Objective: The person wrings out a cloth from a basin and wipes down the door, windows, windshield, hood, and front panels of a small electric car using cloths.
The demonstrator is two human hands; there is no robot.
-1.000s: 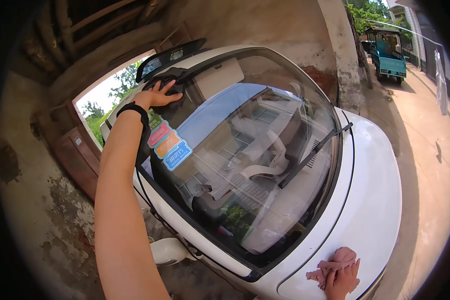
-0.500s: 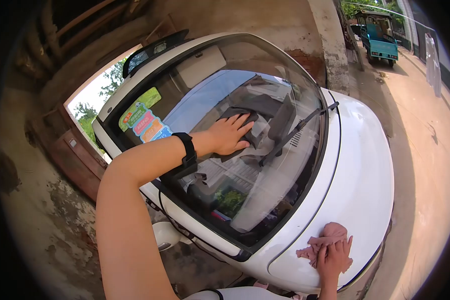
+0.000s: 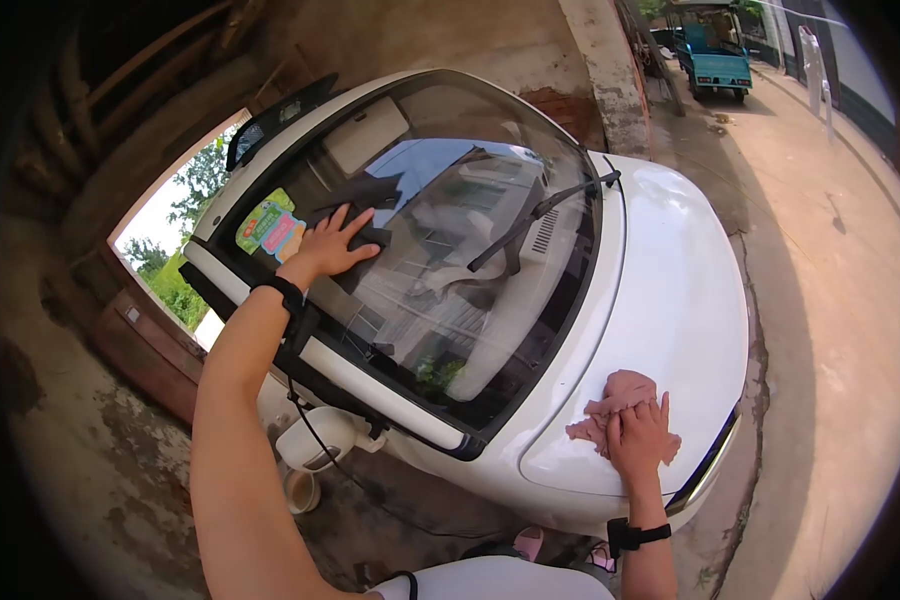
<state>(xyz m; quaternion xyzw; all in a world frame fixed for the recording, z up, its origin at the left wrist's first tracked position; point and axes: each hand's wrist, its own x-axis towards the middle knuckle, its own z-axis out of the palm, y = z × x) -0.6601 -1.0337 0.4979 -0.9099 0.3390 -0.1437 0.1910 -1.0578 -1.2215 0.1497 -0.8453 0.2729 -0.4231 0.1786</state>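
My left hand (image 3: pixel 338 243) lies with its fingers spread on a dark cloth (image 3: pixel 372 192), pressing it against the windshield (image 3: pixel 440 250) of a white vehicle. Colourful stickers (image 3: pixel 270 228) show on the glass just left of that hand. Lower right, my right hand (image 3: pixel 640 435) rests on a crumpled pink cloth (image 3: pixel 630 388) on the white hood (image 3: pixel 670 290), its fingers bent into the fabric. Both wrists carry black bands.
A wiper (image 3: pixel 540 215) crosses the windshield's right side. The side mirror (image 3: pixel 315 438) juts out at lower left, near a bucket (image 3: pixel 301 490) and a dangling black cable. A teal three-wheeled vehicle (image 3: pixel 718 68) stands outside, beyond the wall's end (image 3: pixel 610 75).
From the upper-left glass my left hand went to the middle, then back left, the dark cloth moving with it. My right hand stays on the pink cloth. The view has shifted, showing more of my body.
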